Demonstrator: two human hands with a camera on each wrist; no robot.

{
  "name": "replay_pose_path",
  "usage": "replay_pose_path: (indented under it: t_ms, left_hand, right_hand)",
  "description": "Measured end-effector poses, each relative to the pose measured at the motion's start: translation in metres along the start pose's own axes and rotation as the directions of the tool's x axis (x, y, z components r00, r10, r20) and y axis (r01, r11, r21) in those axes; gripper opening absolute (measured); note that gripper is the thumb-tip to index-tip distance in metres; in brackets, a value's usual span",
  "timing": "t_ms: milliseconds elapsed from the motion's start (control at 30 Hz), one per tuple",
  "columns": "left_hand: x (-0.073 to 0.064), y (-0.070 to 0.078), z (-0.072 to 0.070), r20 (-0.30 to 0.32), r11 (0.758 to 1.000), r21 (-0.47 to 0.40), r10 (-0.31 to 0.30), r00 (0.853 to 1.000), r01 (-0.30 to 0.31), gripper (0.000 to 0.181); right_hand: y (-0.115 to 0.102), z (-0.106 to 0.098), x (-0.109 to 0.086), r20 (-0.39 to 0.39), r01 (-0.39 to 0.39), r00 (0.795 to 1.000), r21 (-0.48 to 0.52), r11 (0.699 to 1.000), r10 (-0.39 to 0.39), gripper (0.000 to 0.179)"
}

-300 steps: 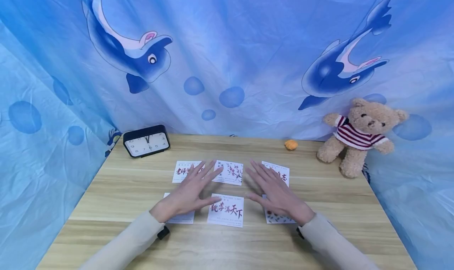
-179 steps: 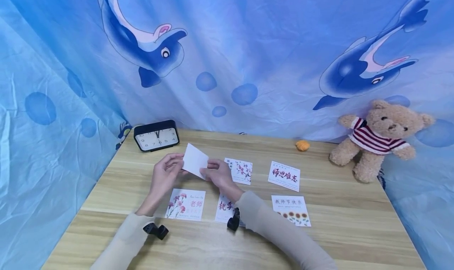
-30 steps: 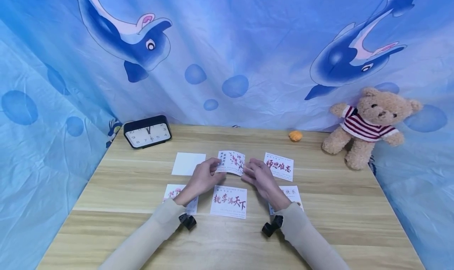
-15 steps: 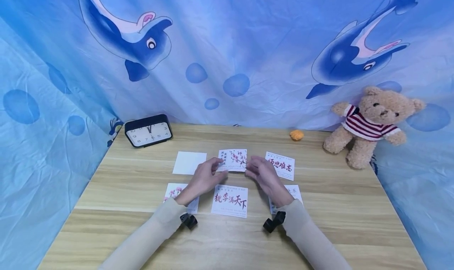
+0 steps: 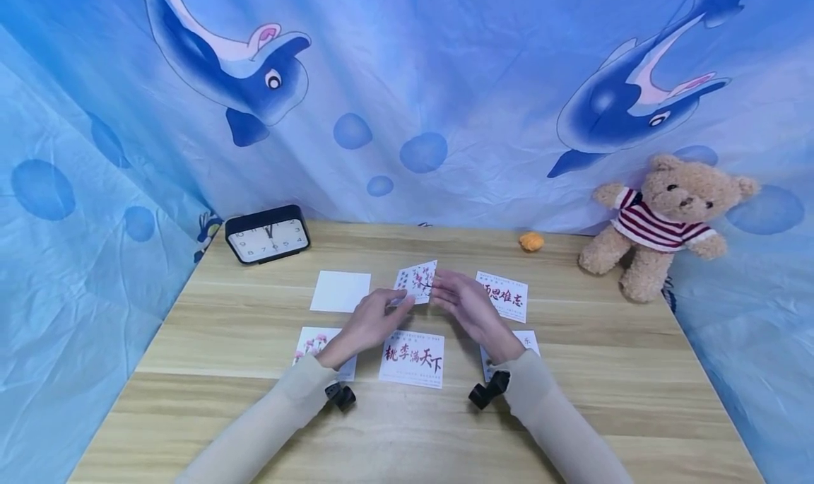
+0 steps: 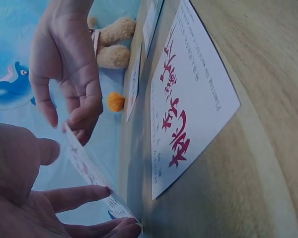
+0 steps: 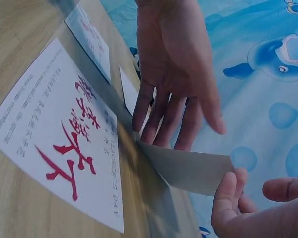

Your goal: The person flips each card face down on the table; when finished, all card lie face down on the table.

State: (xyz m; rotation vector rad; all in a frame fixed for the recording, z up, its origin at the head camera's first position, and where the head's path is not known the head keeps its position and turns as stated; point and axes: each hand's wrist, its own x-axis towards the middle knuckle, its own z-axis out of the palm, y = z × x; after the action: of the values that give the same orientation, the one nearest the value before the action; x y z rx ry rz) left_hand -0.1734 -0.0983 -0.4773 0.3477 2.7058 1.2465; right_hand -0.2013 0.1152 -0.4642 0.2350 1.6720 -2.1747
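A white card with red plum blossoms (image 5: 416, 280) is tilted up from the wooden table, its right side higher, between both hands. My right hand (image 5: 470, 306) pinches its right edge. The fingers of my left hand (image 5: 369, 323), fairly straight, touch its left end; in the right wrist view they lie against the card's blank back (image 7: 188, 167) with the thumb apart. Directly in front lies a card with large red characters (image 5: 412, 359). A blank white card (image 5: 340, 291) lies left, and a pink-flower card (image 5: 311, 343) sits partly under the left forearm.
To the right lie another red-character card (image 5: 509, 300) and a card (image 5: 526, 339) partly covered by the right wrist. Along the back stand a black clock (image 5: 267, 235), a small orange object (image 5: 531, 242) and a teddy bear (image 5: 668, 222), before a blue dolphin curtain (image 5: 407, 67).
Earlier both hands held and turned the far-left card, which now lies blank side up. Since then both hands moved to the plum-blossom card; its right side has just risen.
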Motion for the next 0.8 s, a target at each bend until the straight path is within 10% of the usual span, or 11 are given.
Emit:
replay_pose_path:
  t_ms: [300,600,800]
  left_hand:
    - [0.0,0.003,0.002,-0.001,0.994,-0.09,-0.06,0.998,0.059,0.067]
    - [0.003,0.001,0.004,-0.06,0.983,-0.182,-0.007,0.998,-0.004,0.057]
    - [0.006,0.0,0.003,-0.144,0.916,-0.4,-0.028,0.989,-0.032,0.039]
  right_hand:
    - [0.009,0.016,0.006,0.042,0.017,0.999,-0.052,0.998,-0.014,0.043]
    - [0.025,0.024,0.009,0.031,0.03,0.999,-0.238,0.971,-0.023,0.055]
    - [0.03,0.023,0.011,-0.013,0.051,0.998,-0.305,0.951,-0.058,0.066]
